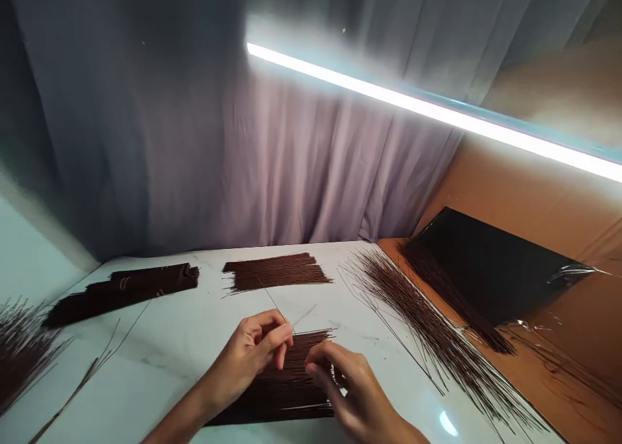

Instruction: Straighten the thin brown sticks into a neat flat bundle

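Observation:
My left hand is closed in a pinch above the table. A thin dark stick slants up and to the left from its fingertips. Close by on the right, my right hand has thumb and forefinger together, and what lies between them is too small to make out. Beneath both hands lies a flat layer of thin dark brown sticks, laid side by side across the table and partly hidden by my hands and forearms.
Behind my hands lies another flat layer of sticks. Dark rolled bundles lie at the left, past a loose pile. A long loose heap runs along the right edge, beside a black sheet. A bright tube lamp hangs above.

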Demonstrator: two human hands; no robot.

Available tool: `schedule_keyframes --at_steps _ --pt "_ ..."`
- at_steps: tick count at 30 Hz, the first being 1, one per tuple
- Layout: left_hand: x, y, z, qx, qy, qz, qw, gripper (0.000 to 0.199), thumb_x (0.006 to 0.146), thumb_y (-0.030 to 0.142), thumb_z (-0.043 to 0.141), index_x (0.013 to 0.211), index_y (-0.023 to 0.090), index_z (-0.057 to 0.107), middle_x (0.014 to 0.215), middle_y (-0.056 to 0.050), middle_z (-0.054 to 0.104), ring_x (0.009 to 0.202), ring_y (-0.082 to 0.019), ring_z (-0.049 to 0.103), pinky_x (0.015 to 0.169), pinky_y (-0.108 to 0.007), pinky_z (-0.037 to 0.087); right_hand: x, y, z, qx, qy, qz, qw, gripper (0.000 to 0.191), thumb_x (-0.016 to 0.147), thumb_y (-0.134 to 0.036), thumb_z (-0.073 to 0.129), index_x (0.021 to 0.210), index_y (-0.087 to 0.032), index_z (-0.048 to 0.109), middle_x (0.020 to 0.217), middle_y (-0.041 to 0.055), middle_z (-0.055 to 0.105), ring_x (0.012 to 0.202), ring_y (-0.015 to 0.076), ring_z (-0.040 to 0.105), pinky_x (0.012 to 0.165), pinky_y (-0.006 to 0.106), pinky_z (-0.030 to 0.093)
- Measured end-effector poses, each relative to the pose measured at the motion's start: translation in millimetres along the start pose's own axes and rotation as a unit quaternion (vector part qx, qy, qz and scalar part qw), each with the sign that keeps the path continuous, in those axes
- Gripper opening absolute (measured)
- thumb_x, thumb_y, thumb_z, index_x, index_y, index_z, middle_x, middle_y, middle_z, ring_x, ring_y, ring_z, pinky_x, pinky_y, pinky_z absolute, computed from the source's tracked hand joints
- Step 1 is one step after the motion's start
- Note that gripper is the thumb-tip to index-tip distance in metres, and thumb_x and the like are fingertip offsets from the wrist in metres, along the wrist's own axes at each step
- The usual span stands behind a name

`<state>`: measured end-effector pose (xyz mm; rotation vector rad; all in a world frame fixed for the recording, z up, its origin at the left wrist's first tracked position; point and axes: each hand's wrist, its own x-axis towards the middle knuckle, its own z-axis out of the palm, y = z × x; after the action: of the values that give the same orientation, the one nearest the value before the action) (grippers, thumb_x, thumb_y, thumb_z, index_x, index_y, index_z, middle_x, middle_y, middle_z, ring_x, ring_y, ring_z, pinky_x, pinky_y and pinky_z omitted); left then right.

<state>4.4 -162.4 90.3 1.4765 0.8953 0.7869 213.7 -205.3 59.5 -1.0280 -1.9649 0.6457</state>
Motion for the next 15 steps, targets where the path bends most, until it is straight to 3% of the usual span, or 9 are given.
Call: schedule_keyframes --at_steps 3,6,9,11,13,15 --pt "-11.4 7.5 7.4 0.008 -0.048 0.0 0.999 0.033 0.097 0.045 0.057 0.078 0.018 0.061 0.055 0.005 0.054 0.052 -0.01 0.033 0.055 -0.022 0.028 17.0 16.1 -9.1 0.107 -0.097 0.079 0.986 0.031 0.102 -0.044 0.052 0.09 -0.018 0.063 0.077 0.0014 0.065 0.067 0.0131 0.057 0.059 0.022 0.045" --pt "-14.9 6.3 15.0 0.026 -0.097 -0.005 0.995 0.034 0.097 0.045 0.058 0.076 0.018 0.061 0.055 0.004 0.057 0.055 -0.012 0.042 0.062 -0.023 0.035 57.3 5.5 -43.9 0.072 -0.165 0.035 0.983 0.025 0.1 -0.039 0.058 0.09 -0.018 0.067 0.084 0.0018 0.07 0.075 0.0147 0.062 0.066 0.024 0.047" --pt "-5.1 -0.6 11.4 0.044 -0.075 0.003 0.996 0.036 0.097 0.047 0.058 0.075 0.018 0.06 0.057 0.003 0.056 0.057 -0.012 0.045 0.06 -0.023 0.034 74.8 -19.6 -61.2 -0.074 -0.116 -0.066 0.988 0.018 0.101 -0.028 0.056 0.089 -0.021 0.068 0.086 0.0017 0.071 0.078 0.0151 0.061 0.071 0.026 0.045" --pt "2.7 -2.6 3.2 0.041 -0.014 0.012 0.999 0.037 0.097 0.049 0.057 0.076 0.019 0.059 0.056 0.005 0.053 0.053 -0.011 0.039 0.054 -0.023 0.029 63.3 -29.4 -51.7 -0.106 -0.063 -0.09 0.988 0.019 0.102 -0.023 0.051 0.09 -0.021 0.066 0.084 0.0018 0.069 0.074 0.0141 0.059 0.069 0.026 0.044" --pt "5.8 -0.3 -5.0 0.027 0.032 0.015 0.999 0.037 0.097 0.05 0.055 0.077 0.019 0.058 0.056 0.006 0.05 0.05 -0.01 0.032 0.05 -0.023 0.024 41.3 -26.9 -31.9 -0.056 -0.02 -0.054 0.997 0.02 0.102 -0.024 0.048 0.089 -0.021 0.063 0.078 0.0008 0.066 0.065 0.0126 0.055 0.063 0.024 0.043" --pt "2.6 4.7 -9.6 0.028 0.04 0.015 0.999 0.036 0.098 0.049 0.056 0.078 0.019 0.059 0.056 0.006 0.051 0.051 -0.01 0.031 0.051 -0.023 0.023 21.5 -14.9 -13.5 0.01 0.015 0.014 1.0 0.023 0.103 -0.031 0.049 0.085 -0.02 0.06 0.073 -0.0003 0.062 0.062 0.0125 0.052 0.059 0.024 0.042"
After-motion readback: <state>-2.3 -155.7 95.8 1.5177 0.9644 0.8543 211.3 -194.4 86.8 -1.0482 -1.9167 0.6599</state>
